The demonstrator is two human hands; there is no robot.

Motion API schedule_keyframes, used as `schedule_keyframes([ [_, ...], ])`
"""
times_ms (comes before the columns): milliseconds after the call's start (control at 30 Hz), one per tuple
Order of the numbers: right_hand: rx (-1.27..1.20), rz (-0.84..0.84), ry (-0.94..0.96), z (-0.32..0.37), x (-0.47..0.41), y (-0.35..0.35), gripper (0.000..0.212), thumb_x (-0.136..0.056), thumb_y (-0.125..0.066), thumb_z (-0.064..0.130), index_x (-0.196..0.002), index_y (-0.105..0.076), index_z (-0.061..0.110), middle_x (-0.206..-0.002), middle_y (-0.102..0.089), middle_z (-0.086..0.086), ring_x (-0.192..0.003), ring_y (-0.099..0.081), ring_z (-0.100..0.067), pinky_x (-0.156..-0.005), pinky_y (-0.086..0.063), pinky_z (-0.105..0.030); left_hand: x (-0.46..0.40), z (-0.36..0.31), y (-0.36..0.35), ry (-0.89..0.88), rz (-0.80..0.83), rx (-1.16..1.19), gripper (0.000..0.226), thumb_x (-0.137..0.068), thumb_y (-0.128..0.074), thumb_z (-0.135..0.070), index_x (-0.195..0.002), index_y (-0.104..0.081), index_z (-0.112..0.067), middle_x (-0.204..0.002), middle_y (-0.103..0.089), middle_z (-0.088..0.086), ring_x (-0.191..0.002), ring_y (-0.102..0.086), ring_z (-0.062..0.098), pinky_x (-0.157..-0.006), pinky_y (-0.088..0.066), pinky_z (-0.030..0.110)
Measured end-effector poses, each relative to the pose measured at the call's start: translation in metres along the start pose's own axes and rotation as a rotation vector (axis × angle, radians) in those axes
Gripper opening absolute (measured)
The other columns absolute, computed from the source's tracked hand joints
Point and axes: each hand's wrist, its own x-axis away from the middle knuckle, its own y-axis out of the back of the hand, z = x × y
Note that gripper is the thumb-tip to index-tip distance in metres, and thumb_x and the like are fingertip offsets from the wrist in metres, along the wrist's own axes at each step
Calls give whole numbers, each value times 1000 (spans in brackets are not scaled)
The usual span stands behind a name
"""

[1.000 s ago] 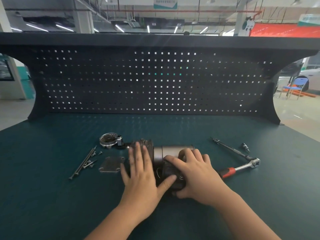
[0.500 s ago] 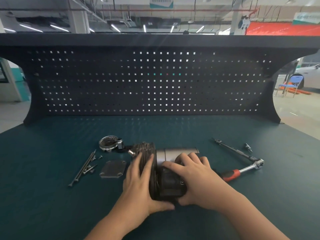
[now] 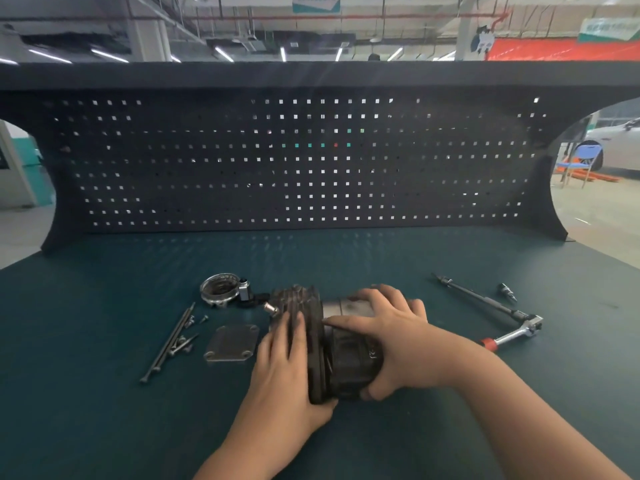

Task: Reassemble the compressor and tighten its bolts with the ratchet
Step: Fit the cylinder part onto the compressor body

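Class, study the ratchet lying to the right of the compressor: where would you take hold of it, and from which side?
Probably grip the ratchet by its red handle end, coming from the near right. That end points toward the person and lies bare on the bench, while the far metal head sits beside the extension bar.

Workbench [image 3: 104, 393]: dark teal top.
Pegboard [image 3: 311, 161]: black, upright along the bench's far edge, square holes.
Chair [image 3: 581, 161]: blue, on the floor beyond the bench's right end.
Car [image 3: 620, 143]: white, behind the chair.
Banner [image 3: 568, 50]: red, far right, high up.
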Motion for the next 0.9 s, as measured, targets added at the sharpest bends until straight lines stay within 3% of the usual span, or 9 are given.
schedule_keyframes([
  [100,22,-27,3,2,0,-4,100,-52,-71,63,-135,-15,62,-144,-15,8,-135,2,-18,-94,-9,-39,-4,-2,-2,55,87,18,139,-61,-66,-73,-148,25,-15,-157,25,-2,-144,18,15,-115,9,24],
  [167,75,-59,-27,6,3,-6,101,-56,-69,67,-138,-11,59,-147,-17,6,-135,-3,-18,-96,-11,-41,-4,-4,0,55,53,130,142,-48,-64,-80,-151,14,-21,-159,13,-4,-144,10,13,-117,0,28],
  [267,121,-146,-163,14,16,-10,115,-50,-60,82,-140,7,58,-154,-9,4,-141,2,-22,-102,-14,-47,-5,-3,2,68,-110,386,114,-50,-69,-72,-146,-17,-39,-137,-24,-11,-134,-16,11,-108,-15,23],
  [333,117,-238,-271,19,30,-14,128,-38,-49,92,-141,17,54,-157,-7,1,-145,1,-27,-102,-17,-54,-6,-1,4,96,-141,411,104,-50,-65,-76,-141,-26,-44,-124,-25,-14,-128,-22,11,-106,-18,23],
  [467,-203,-525,-528,8,59,-14,111,-48,-32,98,-145,-21,47,-143,-29,14,-139,-17,-18,-104,-20,-47,-8,-4,3,128,-119,446,103,-44,-51,-82,-137,-22,-50,-124,-18,-12,-128,-17,9,-109,-18,28],
  [567,-898,-695,-745,-15,63,-10,48,-84,-57,58,-117,-60,24,-121,-61,4,-109,-55,-12,-91,-39,-32,-8,-7,1,204,-103,466,106,-56,-67,-76,-146,-26,-38,-139,-19,-3,-134,-14,14,-113,-16,34],
  [633,-1175,-649,-793,-17,56,-13,19,-92,-62,31,-99,-69,15,-94,-70,0,-84,-62,-13,-73,-44,-27,-10,-9,1,290,-102,508,101,-66,-74,-62,-148,-26,-29,-151,-18,1,-141,-12,19,-118,-15,41],
  [800,-1174,-624,-761,-5,41,-30,14,-89,-63,18,-78,-73,17,-66,-72,14,-62,-63,5,-57,-44,-10,-13,-11,-4,380,-161,512,104,-71,-72,-54,-152,-23,-10,-159,-22,6,-148,-5,19,-121,-11,43],
  [900,-1220,-556,-828,-10,34,-23,20,-86,-70,30,-79,-74,11,-61,-70,6,-57,-59,-5,-50,-42,-13,-12,-12,-3,350,-104,435,101,-72,-65,-63,-151,-26,-13,-160,-22,2,-149,-2,18,-122,-6,41],
])
